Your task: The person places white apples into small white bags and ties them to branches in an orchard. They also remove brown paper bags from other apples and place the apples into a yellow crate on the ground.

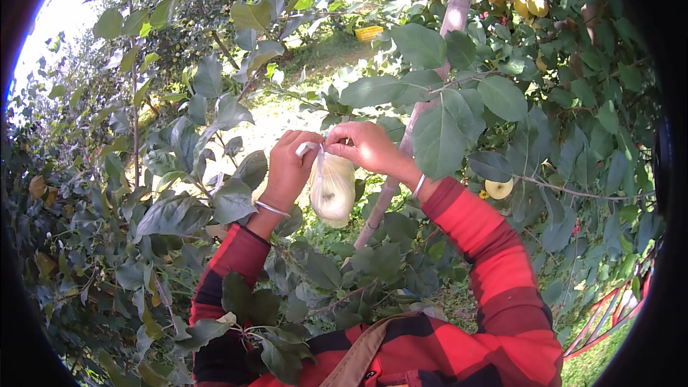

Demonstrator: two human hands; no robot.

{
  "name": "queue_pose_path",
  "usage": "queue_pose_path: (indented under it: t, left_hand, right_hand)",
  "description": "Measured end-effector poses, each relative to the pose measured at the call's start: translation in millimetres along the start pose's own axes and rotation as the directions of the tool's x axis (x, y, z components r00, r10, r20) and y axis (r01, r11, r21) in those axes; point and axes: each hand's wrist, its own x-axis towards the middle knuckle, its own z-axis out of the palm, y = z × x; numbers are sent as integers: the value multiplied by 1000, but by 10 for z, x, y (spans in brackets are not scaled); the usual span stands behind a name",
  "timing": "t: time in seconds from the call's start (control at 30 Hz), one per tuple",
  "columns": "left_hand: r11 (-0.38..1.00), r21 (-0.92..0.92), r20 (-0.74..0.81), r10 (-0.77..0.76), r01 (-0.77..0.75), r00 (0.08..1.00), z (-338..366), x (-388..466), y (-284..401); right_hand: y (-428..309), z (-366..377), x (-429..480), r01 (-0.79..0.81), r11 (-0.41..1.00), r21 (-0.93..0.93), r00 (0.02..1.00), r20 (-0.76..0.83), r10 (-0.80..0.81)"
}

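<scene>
A pale yellow-green apple (334,201) hangs inside a thin translucent plastic bag (322,174) in front of me. On the left of the bag's gathered neck, my left hand (290,164) grips it, and a white end of film sticks out by the thumb. My right hand (368,145) pinches the top of the neck from the other side, thumb and forefinger together. The two hands nearly meet above the fruit. Whatever stem or twig holds the apple up is hidden behind my fingers.
A slanting grey-brown branch (413,129) passes just right of the bag. Large leaves (441,134) crowd around my right forearm. Another apple (499,189) hangs to the right, with more apples (537,6) above. A yellow crate (369,33) lies farther off. Red metal bars (596,306) stand at lower right.
</scene>
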Motion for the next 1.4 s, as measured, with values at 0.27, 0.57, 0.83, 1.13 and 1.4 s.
queue_pose_path:
  t: [0.27,0.57,0.83,1.13,1.4]
  left_hand:
    - [987,-159,-75,-42,29,996,29,-44,-5]
    - [990,-137,-72,-43,32,996,27,-53,-27]
    - [987,-152,-68,-55,44,996,33,-68,-31]
    - [999,30,-93,25,-22,995,-84,-181,-30]
    - [981,141,-93,150,-136,984,-165,-280,-18]
  right_hand:
    - [121,-90,205,-140,969,203,963,256,86]
    - [114,-144,241,-106,975,193,945,325,38]
    - [134,-88,238,-91,990,110,955,291,55]
    - [210,-42,223,-93,989,117,975,212,66]
    - [264,3,225,-123,987,107,976,191,101]
